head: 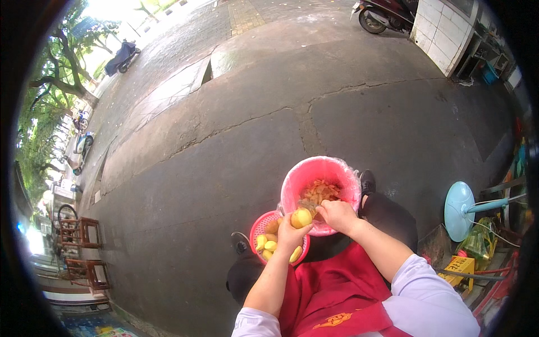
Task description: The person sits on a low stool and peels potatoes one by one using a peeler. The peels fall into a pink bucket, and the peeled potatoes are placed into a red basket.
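My left hand (290,235) grips a partly peeled yellow potato (301,217) near the front rim of a pink bucket (293,179). Right beside it, my right hand (338,216) is closed around what looks like a peeler (310,206), its head blurred and close to the potato. A clear plastic bag lines the bucket, and brown potato peels (321,191) lie at its bottom. Partly beneath my left hand stands a pink perforated plastic basket (255,225). Peeled yellow potatoes (269,245) sit in it with a brown unpeeled one (271,227); my hand and forearm hide part of the contents.
My black shoes (367,182) flank the containers on cracked concrete ground (236,168). To the right are a light blue fan (459,212), a yellow box (459,269) and cables. Wooden stools (86,274) stand at left; a parked scooter (374,19) is beyond.
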`<control>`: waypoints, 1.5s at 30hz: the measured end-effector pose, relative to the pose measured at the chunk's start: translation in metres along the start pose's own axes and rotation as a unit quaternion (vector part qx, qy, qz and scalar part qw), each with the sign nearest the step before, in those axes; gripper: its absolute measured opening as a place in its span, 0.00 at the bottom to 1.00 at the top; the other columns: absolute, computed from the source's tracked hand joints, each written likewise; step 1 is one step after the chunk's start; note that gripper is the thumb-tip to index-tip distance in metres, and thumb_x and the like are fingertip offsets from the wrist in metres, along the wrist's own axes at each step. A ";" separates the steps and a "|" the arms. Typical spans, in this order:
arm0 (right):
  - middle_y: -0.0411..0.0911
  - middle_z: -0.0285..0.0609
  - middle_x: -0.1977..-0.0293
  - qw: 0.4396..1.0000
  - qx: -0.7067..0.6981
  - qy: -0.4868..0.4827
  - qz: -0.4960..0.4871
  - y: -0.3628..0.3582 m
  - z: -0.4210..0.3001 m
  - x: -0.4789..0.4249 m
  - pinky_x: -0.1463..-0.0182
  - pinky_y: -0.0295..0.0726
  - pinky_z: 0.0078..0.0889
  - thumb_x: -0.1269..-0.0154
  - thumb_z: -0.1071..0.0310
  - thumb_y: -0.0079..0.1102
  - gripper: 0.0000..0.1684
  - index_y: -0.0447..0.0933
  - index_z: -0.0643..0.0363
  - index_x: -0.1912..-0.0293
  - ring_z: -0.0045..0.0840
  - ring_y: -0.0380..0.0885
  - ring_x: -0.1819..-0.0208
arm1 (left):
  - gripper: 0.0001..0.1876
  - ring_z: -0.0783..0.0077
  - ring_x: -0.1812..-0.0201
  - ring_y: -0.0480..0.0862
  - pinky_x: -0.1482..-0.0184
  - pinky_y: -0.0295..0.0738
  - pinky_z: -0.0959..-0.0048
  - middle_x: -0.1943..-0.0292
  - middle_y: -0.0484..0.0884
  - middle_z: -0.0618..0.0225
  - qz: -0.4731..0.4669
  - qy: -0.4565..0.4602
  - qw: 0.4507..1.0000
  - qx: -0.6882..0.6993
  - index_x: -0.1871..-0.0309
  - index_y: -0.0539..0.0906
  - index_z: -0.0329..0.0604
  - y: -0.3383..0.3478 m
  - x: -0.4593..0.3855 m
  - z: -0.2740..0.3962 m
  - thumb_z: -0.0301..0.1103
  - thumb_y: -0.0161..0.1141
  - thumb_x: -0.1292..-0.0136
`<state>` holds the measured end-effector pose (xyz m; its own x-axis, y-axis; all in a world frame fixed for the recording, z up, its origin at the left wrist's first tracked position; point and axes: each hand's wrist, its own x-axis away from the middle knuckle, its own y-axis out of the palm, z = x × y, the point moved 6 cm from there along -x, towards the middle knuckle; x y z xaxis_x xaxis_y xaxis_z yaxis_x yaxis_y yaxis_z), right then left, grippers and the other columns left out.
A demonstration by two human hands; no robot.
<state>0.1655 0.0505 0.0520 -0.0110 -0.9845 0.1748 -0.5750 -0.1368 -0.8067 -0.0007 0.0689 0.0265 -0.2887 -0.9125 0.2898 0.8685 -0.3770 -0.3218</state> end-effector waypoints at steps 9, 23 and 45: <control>0.79 0.50 0.72 0.992 0.062 0.034 -0.102 0.037 0.022 -0.010 0.63 0.76 0.47 0.34 0.53 0.46 0.20 0.76 0.59 0.68 0.44 0.80 0.67 | 0.26 0.74 0.62 0.79 0.57 0.75 0.74 0.63 0.79 0.66 -0.026 -0.084 0.980 0.180 0.54 0.73 0.37 0.013 -0.002 -0.022 0.23 0.70 0.60; 0.78 0.54 0.74 0.996 0.001 -0.071 -0.059 0.013 -0.017 0.015 0.64 0.75 0.50 0.35 0.54 0.47 0.19 0.75 0.60 0.69 0.48 0.78 0.69 | 0.26 0.58 0.59 0.82 0.55 0.74 0.65 0.64 0.81 0.54 0.017 -0.013 0.997 -0.072 0.55 0.72 0.38 0.007 0.002 -0.014 0.34 0.71 0.58; 0.78 0.50 0.73 0.994 0.073 -0.033 -0.077 0.041 0.027 -0.006 0.66 0.76 0.47 0.35 0.52 0.47 0.20 0.74 0.59 0.71 0.44 0.79 0.70 | 0.21 0.78 0.71 0.76 0.70 0.76 0.77 0.70 0.75 0.72 -0.176 -0.181 0.924 0.288 0.51 0.71 0.41 0.028 0.007 -0.019 0.26 0.63 0.51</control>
<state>0.1641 0.0482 0.0029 0.1242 -0.9549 0.2696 -0.4399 -0.2966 -0.8476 0.0139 0.0495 0.0026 -0.5317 -0.5975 0.6002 0.8465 -0.3986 0.3530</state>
